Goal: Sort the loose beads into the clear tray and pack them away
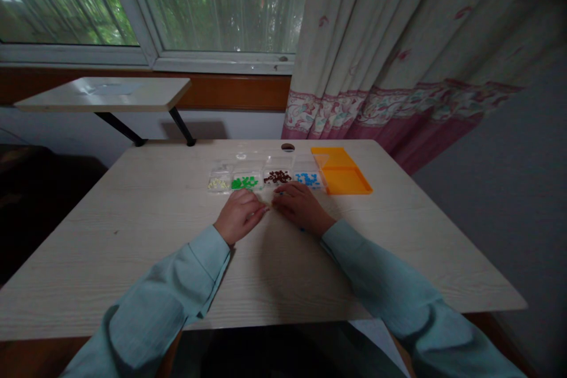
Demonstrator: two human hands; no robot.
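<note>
My left hand (240,215) and my right hand (300,207) rest side by side on the pale wooden table (133,230), fingertips nearly meeting at the centre. Both have fingers curled down; whatever small thing sits under the fingertips is too small to make out. Just beyond them lies a clear compartment box (248,165) with white beads (218,184), green beads (244,182), dark brown beads (277,176) and blue beads (308,178) in separate cells. My right fingertips are close to the box's front edge.
An orange lid or tray (341,172) lies right of the bead box. A small round hole (287,146) is in the tabletop behind. A white shelf on black brackets (106,94) sticks out under the window at back left. Curtains hang at back right.
</note>
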